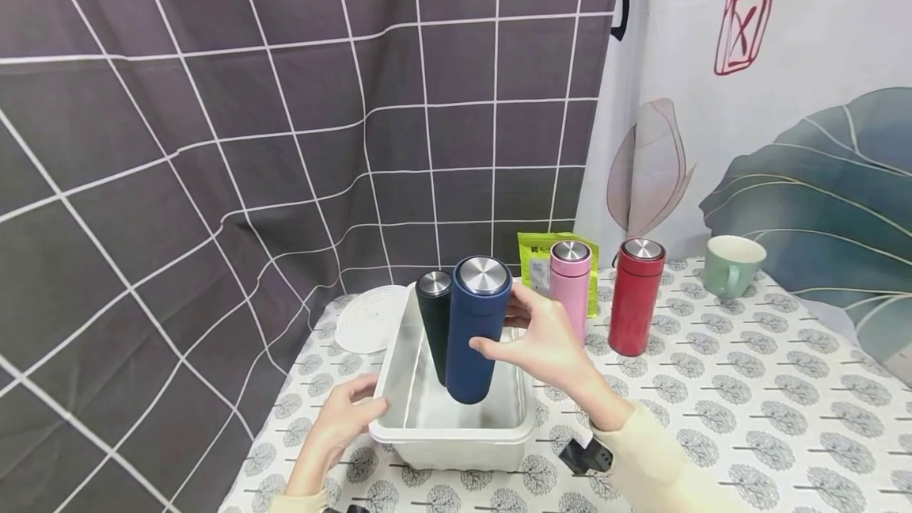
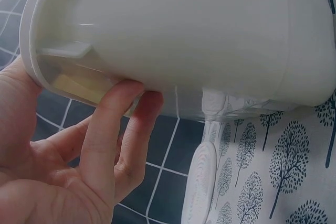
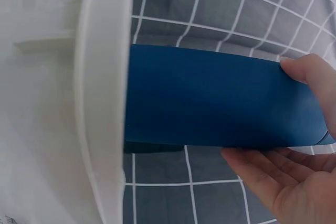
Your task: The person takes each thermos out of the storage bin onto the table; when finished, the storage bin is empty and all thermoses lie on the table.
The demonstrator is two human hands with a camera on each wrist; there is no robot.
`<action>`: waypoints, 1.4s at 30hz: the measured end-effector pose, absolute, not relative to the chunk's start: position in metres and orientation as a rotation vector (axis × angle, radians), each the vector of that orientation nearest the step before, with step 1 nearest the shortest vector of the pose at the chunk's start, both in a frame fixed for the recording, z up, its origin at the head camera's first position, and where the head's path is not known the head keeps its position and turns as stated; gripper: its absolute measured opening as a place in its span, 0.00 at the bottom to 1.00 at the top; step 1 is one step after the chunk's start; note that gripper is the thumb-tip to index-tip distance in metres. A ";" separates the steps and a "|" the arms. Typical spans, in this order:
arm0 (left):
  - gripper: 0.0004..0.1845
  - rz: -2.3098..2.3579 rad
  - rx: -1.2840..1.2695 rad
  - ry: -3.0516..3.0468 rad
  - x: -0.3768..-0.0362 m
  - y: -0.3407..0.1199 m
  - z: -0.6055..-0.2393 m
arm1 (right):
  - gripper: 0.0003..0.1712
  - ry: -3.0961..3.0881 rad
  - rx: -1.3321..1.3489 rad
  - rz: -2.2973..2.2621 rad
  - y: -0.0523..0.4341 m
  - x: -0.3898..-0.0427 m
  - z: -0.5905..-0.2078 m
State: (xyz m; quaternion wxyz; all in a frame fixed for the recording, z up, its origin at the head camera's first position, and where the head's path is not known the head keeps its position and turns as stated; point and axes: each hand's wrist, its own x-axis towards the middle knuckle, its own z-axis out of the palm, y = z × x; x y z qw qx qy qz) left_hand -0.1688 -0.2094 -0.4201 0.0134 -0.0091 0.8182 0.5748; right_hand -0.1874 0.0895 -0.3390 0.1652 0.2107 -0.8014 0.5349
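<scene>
A navy blue thermos bottle with a silver lid top is upright over the white plastic bin. My right hand grips it near the top, thumb on one side and fingers on the other, as the right wrist view also shows on the blue bottle. A black thermos bottle leans inside the bin, partly hidden behind the blue one. At the bin's left side my left hand holds the rim. In the left wrist view its fingertips press the bin's outer wall.
Right of the bin stand a pink thermos bottle, a red thermos bottle and a pale green mug. Behind the pink bottle is a yellow-green pouch. A round white mat lies left of the bin, near the grid-patterned curtain.
</scene>
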 end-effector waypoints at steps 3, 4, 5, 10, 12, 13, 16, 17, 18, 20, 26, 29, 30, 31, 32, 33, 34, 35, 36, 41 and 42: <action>0.27 1.798 -0.032 2.534 -0.169 -0.210 -0.420 | 0.31 -2.278 0.591 1.540 0.094 -0.185 -0.336; 0.27 1.800 -0.033 2.530 -0.169 -0.210 -0.419 | 0.32 -2.274 0.591 1.546 0.096 -0.185 -0.335; 0.27 1.802 -0.034 2.526 -0.169 -0.210 -0.419 | 0.32 -2.274 0.587 1.543 0.097 -0.185 -0.334; 0.27 1.813 -0.037 2.511 -0.170 -0.210 -0.418 | 0.33 -2.247 0.581 1.568 0.104 -0.184 -0.331; 0.27 1.806 -0.042 2.513 -0.170 -0.210 -0.418 | 0.34 -2.229 0.573 1.573 0.106 -0.183 -0.330; 0.27 1.801 -0.043 2.514 -0.170 -0.210 -0.418 | 0.34 -2.217 0.570 1.578 0.107 -0.183 -0.329; 0.27 1.792 -0.051 2.516 -0.169 -0.210 -0.418 | 0.34 -2.200 0.556 1.564 0.111 -0.182 -0.328; 0.27 1.791 -0.053 2.516 -0.169 -0.210 -0.418 | 0.34 -2.201 0.549 1.556 0.112 -0.182 -0.327; 0.27 1.793 -0.054 2.515 -0.169 -0.210 -0.418 | 0.34 -2.201 0.542 1.556 0.113 -0.181 -0.326; 0.27 1.801 -0.054 2.507 -0.169 -0.211 -0.418 | 0.35 -2.204 0.529 1.560 0.115 -0.180 -0.325; 0.27 1.799 -0.048 2.511 -0.168 -0.210 -0.417 | 0.37 -2.169 0.487 1.627 0.124 -0.179 -0.324; 0.27 1.802 -0.044 2.508 -0.168 -0.210 -0.417 | 0.35 -2.150 0.461 1.636 0.131 -0.178 -0.323; 0.27 1.804 -0.042 2.506 -0.168 -0.210 -0.417 | 0.35 -2.143 0.459 1.636 0.133 -0.178 -0.322; 0.27 1.806 -0.041 2.504 -0.168 -0.210 -0.417 | 0.34 -2.134 0.457 1.634 0.135 -0.178 -0.321; 0.27 1.807 -0.041 2.503 -0.168 -0.210 -0.417 | 0.34 -2.124 0.454 1.634 0.137 -0.178 -0.321; 0.27 1.806 -0.042 2.503 -0.169 -0.210 -0.417 | 0.33 -2.115 0.450 1.633 0.139 -0.177 -0.320; 0.27 1.805 -0.042 2.503 -0.169 -0.210 -0.417 | 0.33 -2.105 0.444 1.634 0.141 -0.177 -0.319; 0.27 1.803 -0.042 2.504 -0.169 -0.210 -0.417 | 0.33 -2.097 0.436 1.625 0.143 -0.177 -0.319; 0.27 1.802 -0.043 2.503 -0.169 -0.211 -0.417 | 0.33 -2.092 0.425 1.613 0.146 -0.177 -0.318; 0.28 1.795 -0.045 2.501 -0.170 -0.211 -0.417 | 0.32 -2.082 0.372 1.558 0.156 -0.175 -0.316; 0.28 1.795 -0.047 2.500 -0.170 -0.211 -0.417 | 0.32 -2.080 0.368 1.555 0.158 -0.175 -0.316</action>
